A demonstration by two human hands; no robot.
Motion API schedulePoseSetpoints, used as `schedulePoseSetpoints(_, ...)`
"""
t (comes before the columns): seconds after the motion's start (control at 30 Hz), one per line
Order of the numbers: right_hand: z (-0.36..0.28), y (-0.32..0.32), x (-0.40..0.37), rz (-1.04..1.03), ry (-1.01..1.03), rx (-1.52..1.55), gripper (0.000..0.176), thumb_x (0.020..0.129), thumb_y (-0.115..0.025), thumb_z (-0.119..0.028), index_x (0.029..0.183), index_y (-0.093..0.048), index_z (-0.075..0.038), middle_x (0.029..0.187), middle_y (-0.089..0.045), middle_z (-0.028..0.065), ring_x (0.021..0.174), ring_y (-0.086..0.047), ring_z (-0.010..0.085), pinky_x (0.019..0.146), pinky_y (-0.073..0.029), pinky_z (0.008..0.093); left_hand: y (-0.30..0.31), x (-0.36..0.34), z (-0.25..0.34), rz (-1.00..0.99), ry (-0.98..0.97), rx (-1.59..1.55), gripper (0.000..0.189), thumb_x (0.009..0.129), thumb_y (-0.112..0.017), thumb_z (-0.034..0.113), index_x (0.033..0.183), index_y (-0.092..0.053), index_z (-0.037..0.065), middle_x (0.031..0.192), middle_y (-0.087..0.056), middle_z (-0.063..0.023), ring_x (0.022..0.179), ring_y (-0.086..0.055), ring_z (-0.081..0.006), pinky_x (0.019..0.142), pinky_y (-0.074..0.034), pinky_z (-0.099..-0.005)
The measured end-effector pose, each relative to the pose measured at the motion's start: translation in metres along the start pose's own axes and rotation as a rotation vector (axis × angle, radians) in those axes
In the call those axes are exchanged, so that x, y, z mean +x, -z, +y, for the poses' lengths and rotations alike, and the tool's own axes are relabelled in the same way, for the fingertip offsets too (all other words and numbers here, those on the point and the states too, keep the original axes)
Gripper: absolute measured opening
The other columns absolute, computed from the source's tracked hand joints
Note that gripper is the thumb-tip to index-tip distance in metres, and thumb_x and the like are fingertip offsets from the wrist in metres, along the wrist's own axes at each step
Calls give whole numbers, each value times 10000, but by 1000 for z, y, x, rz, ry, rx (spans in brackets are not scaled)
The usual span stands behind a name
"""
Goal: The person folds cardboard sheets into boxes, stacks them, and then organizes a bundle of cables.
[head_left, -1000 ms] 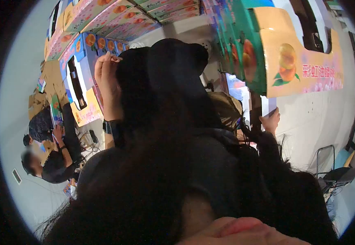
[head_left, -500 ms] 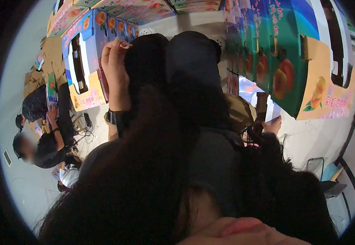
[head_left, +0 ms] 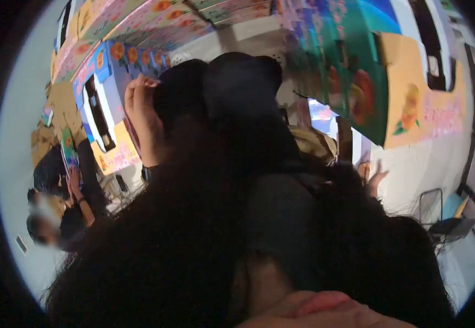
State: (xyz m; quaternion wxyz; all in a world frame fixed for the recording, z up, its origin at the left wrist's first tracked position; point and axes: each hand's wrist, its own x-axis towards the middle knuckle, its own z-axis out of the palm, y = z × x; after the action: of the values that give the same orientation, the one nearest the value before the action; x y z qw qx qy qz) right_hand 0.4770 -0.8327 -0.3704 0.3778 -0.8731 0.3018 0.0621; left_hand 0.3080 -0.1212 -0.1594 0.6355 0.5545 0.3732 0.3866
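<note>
My left hand [head_left: 141, 112] is raised beside my dark-clad knee [head_left: 180, 93], its fingers curled together toward the knee. Whatever lies inside those fingers is hidden. Just left of it stands a blue and yellow fruit carton [head_left: 118, 139] with a cut-out handle. On the other side, my right hand [head_left: 377, 179] has its fingers spread, low beside the pale side of a partly hidden carton [head_left: 361, 148]. Above that hand hang the printed ends of green and yellow peach cartons [head_left: 371, 104].
More printed cartons [head_left: 155, 22] line the top of the view. Brown cardboard [head_left: 68, 109] and a co-worker [head_left: 51, 175] holding a printed carton are at the left. A tan bag-like object [head_left: 311, 141] lies by my right leg. A metal-framed chair [head_left: 450, 227] stands lower right.
My right hand has come off the carton edge it was touching, and its fingers have spread. The view has shifted, moving the cartons in frame; my left hand stays by the knee.
</note>
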Motion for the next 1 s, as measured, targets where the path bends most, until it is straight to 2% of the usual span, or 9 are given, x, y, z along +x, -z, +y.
schedulePoseSetpoints(0.03,-9,13,-13,128,-272,364,991,779,-601,-584,1451,-157,-8,1435,-306,242,1329,-299,352,1065,-285,469,1,1,0,1,-4,-18,119,916,-570,135,868,-579,27,802,-595,-66,779,-575,-145,778,-463,-278)
schedulePoseSetpoints(0.07,-8,19,-33,114,-320,440,931,789,-588,-584,1419,-231,1,1400,-354,242,1299,-339,351,1045,-311,457,3,4,-3,32,-8,-1,126,913,-576,147,873,-581,27,803,-596,-67,773,-576,-147,765,-468,-279)
schedulePoseSetpoints(0.23,29,26,-86,174,-536,682,884,794,-583,-582,1383,-275,2,1370,-381,240,1269,-364,351,1024,-328,450,18,30,-6,-67,41,-199,122,896,-587,150,877,-586,30,806,-591,-68,761,-575,-159,750,-468,-283)
schedulePoseSetpoints(0.27,33,19,-91,177,-570,713,875,795,-582,-581,1376,-284,2,1364,-387,240,1263,-369,351,1020,-331,449,18,29,-1,-39,73,-162,121,906,-573,146,902,-591,26,802,-591,-67,758,-574,-160,753,-466,-282)
schedulePoseSetpoints(0.4,46,2,-102,201,-638,798,840,800,-577,-579,1348,-320,3,1339,-409,239,1238,-389,351,1004,-345,444,10,22,9,-90,-63,-72,117,921,-556,134,904,-586,22,813,-600,-63,764,-570,-146,736,-453,-268)
schedulePoseSetpoints(0.5,53,-6,-106,207,-668,834,815,803,-574,-578,1327,-347,3,1321,-426,238,1220,-404,352,992,-355,440,-13,2,28,-48,-98,-18,121,921,-557,136,899,-584,20,817,-604,-65,764,-569,-143,730,-447,-266)
schedulePoseSetpoints(0.8,60,-20,-110,214,-695,841,746,814,-564,-574,1264,-427,5,1267,-475,235,1165,-449,352,955,-385,428,-27,-14,39,-66,-93,-65,123,913,-579,146,888,-588,27,827,-623,-70,763,-579,-138,745,-452,-259)
schedulePoseSetpoints(1.0,58,-20,-108,231,-668,764,707,820,-557,-571,1221,-480,6,1231,-508,233,1128,-480,353,930,-406,420,-9,-15,45,-41,-134,-79,121,913,-580,147,869,-581,34,826,-613,-56,764,-581,-134,761,-471,-267)
